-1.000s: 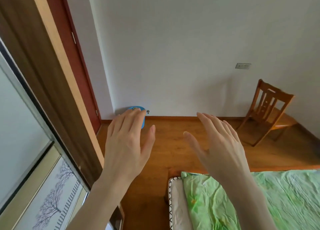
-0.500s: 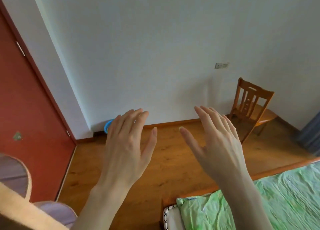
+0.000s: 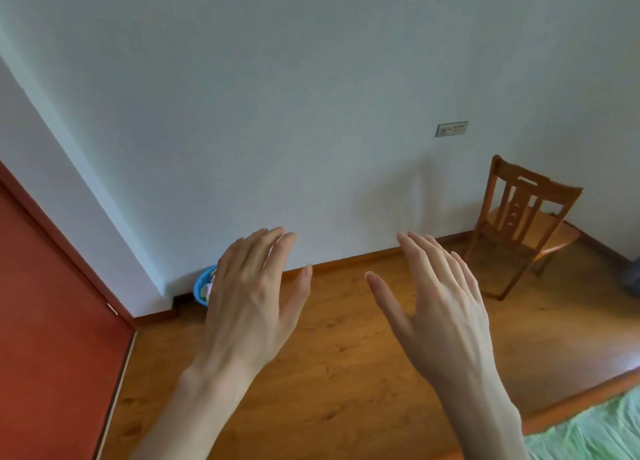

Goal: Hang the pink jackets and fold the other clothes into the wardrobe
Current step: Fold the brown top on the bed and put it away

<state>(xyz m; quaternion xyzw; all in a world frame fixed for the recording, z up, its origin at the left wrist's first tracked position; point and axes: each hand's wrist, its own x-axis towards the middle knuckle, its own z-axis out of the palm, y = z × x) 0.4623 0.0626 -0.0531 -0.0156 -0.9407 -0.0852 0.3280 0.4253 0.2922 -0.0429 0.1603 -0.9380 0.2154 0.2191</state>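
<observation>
Above the wood floor (image 3: 332, 373), both hands are raised side by side with backs to the camera, apart from each other and touching nothing. Left hand (image 3: 249, 297) has its fingers straight and close together, thumb spread out to the right; it holds nothing. Right hand (image 3: 443, 314) has its fingers straight and slightly fanned, thumb out to the left, also holding nothing. Behind the left hand, a blue basin (image 3: 202, 288) sits on the floor against the white wall (image 3: 277, 113), partly hidden. No jackets, clothes or wardrobe appear in view. A red door (image 3: 52, 338) fills the left edge. A wooden chair (image 3: 519, 224) stands in the far right corner, under a wall socket (image 3: 451, 129). Green bedding (image 3: 595, 432) shows at bottom right
</observation>
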